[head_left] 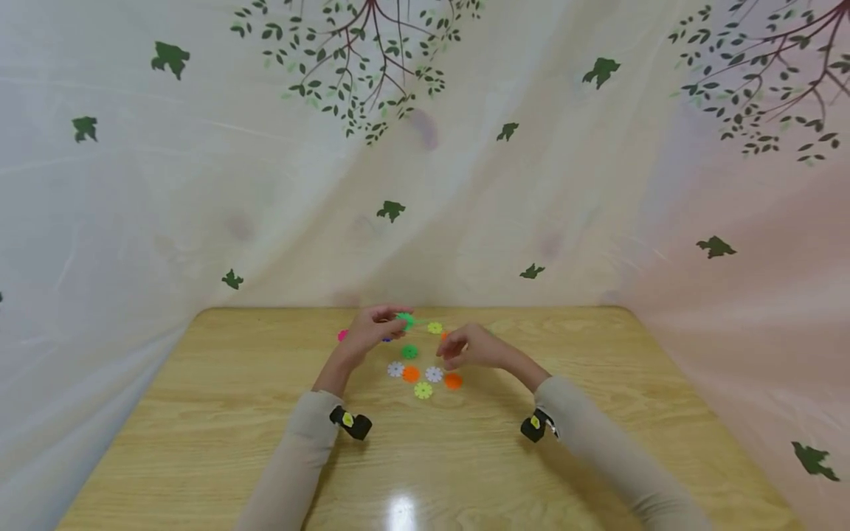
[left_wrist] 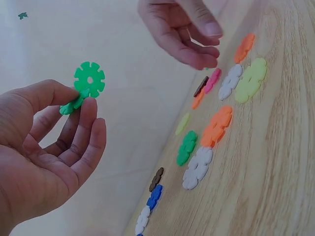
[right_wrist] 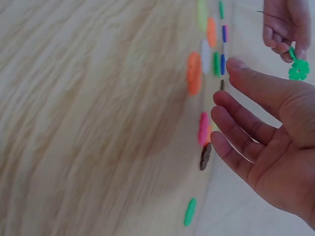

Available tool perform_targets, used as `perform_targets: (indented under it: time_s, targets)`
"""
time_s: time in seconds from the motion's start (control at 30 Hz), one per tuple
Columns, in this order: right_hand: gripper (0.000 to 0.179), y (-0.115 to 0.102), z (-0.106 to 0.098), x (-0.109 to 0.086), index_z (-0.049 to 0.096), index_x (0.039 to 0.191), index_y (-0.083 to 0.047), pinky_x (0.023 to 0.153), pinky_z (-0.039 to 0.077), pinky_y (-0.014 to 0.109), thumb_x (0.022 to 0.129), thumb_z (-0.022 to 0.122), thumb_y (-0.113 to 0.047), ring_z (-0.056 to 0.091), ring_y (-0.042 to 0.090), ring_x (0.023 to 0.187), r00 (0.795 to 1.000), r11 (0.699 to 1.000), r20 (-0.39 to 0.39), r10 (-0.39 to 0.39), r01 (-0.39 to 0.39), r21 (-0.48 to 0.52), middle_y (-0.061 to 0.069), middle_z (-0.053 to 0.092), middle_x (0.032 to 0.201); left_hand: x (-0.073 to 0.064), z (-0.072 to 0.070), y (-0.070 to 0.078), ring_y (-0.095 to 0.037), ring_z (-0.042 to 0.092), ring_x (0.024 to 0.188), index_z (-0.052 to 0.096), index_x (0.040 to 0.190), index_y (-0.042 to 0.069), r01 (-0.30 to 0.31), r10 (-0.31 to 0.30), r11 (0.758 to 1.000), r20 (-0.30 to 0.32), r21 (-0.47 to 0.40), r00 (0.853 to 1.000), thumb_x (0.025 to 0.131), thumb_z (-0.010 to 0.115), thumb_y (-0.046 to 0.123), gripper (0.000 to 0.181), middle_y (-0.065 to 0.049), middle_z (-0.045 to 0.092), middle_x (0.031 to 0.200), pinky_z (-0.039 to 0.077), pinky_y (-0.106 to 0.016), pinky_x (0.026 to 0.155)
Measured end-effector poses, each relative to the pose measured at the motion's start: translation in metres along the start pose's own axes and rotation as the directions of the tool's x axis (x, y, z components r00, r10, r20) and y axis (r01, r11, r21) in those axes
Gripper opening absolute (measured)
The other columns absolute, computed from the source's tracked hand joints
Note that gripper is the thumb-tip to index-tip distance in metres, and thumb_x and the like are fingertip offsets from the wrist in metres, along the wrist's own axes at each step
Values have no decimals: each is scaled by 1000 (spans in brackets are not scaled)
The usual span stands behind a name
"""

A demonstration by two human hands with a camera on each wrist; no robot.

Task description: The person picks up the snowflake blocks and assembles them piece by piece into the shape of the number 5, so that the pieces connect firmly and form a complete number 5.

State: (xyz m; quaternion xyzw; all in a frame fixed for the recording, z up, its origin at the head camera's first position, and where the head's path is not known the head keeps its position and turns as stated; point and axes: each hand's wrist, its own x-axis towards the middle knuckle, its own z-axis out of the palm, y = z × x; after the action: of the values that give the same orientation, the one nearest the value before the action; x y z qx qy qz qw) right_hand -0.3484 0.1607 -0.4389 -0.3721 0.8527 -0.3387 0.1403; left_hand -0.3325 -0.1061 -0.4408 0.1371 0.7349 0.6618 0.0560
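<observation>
My left hand [head_left: 370, 333] pinches two green notched plastic discs between thumb and fingers, raised above the far part of the table. In the left wrist view one green disc [left_wrist: 98, 77] stands upright with its round face showing. A second green disc [left_wrist: 72, 104] meets its lower edge at an angle and is partly covered by the fingers. My right hand [head_left: 474, 346] hovers to the right over the loose discs. Its fingers [right_wrist: 246, 123] are relaxed and a little bent, with nothing between them and the thumb.
Several flower-shaped discs lie flat on the wooden table [head_left: 265, 442]: a green disc [head_left: 409, 352], an orange disc [head_left: 453, 381], a white disc [head_left: 395, 369] and a yellow disc [head_left: 423, 391] among them. Brown and blue discs [left_wrist: 154, 197] lie farther left. A leaf-printed curtain [head_left: 465, 221] hangs behind.
</observation>
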Motion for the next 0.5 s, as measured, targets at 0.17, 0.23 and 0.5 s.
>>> perform_targets:
  time_s: [0.17,0.23,0.5]
  targets:
    - [21,6,3,-8,78,105,-5,79,55,22,85,82,-10,62,6,86,997,998,61,40,-37,-57,5,76,100,1,-2,1,-45,67,102,67,130,1,-18,18,1000,1,6,1000,100,66,14,33,-31,68,116,50,-64,100]
    - [22,8,6,-10,78,104,-7,80,53,21,84,84,-11,60,5,87,997,995,66,49,-43,-87,2,75,101,1,-2,0,-38,69,98,66,131,1,-19,19,1000,2,11,1000,100,65,14,34,-31,68,117,50,-64,100]
    - [19,14,12,-17,77,98,-7,79,54,21,82,85,-10,59,6,86,998,995,49,36,-31,-94,3,71,99,-1,-5,0,-14,70,87,65,134,1,-8,8,1000,-1,3,1000,101,65,15,36,-28,69,117,54,-58,98]
